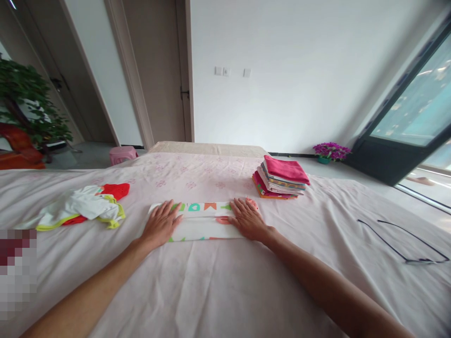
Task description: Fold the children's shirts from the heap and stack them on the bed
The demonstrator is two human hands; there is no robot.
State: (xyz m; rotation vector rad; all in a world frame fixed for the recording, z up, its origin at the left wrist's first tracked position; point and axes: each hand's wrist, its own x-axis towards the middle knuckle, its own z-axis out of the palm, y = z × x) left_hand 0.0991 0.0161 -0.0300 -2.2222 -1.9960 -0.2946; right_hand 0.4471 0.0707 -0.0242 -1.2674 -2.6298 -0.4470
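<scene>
A white cloth with colourful printed letters (202,227) lies folded into a long flat strip on the pale bedsheet. My left hand (162,223) rests flat on its left end, fingers stretched out and slightly apart. On the right end lies my right hand (248,219), also flat with its fingers extended. Parts of the print are hidden under both hands. Beyond my right hand stands a neat stack of folded cloths (282,180), topped by a pink-red one (286,169). Left of my left hand is a crumpled heap of white clothing (84,204) with yellow-green trim and red parts.
Dark-framed eyeglasses (417,259) lie with their temples unfolded at the right of the sheet (317,277). Past the covered surface are a pink stool (123,155), a pot of purple flowers (331,151) and a leafy plant (28,94). A blurred patch covers the left edge.
</scene>
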